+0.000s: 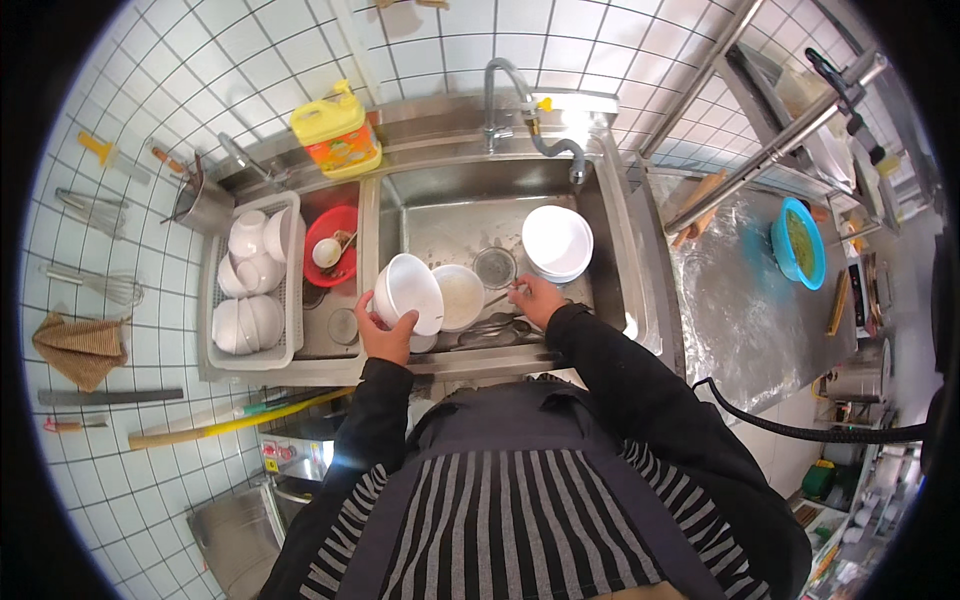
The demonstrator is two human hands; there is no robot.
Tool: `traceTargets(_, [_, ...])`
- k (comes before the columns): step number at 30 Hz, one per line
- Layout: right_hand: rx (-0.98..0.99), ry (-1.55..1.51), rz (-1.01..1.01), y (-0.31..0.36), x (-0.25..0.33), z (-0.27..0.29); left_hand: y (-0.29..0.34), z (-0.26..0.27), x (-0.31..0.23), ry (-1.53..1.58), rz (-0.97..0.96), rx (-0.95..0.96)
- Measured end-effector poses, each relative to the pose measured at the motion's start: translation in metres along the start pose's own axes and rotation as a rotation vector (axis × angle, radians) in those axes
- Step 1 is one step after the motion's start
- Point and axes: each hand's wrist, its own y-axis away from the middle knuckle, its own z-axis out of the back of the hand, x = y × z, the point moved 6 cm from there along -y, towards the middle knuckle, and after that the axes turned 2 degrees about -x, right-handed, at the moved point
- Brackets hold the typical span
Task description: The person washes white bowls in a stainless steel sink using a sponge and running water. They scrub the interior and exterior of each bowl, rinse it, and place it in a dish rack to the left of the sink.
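My left hand (388,335) grips a white bowl (410,290) by its side, tilted over the divider and near-left part of the metal sink (440,190). Right beside it sits another white bowl (460,295) with cloudy liquid in it. The fingers of my right hand (538,302) are pinched on a thin utensil (498,298), its far end hidden at the second bowl's rim. Several metal spoons (490,328) lie on the sink floor between my hands. Beyond my right hand stands a stack of white bowls (558,243).
At left, a grey rack (293,330) holds several white bowls, beside a red basin (340,222). A yellow jug (338,135) stands on the back ledge. The faucet (492,110) arches over the sink. A metal table (720,320) at right carries a blue basin (783,250).
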Motion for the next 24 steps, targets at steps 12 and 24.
traceTargets(12, [0.361, 0.714, 0.65, 0.036, 0.127, -0.055, 0.0, -0.062, 0.019, 0.407, 0.229, 0.133])
traceTargets(24, [0.643, 0.676, 0.703, 0.041, 0.174, -0.061, 0.019, -0.057, 0.058, 0.761, 0.745, 0.149])
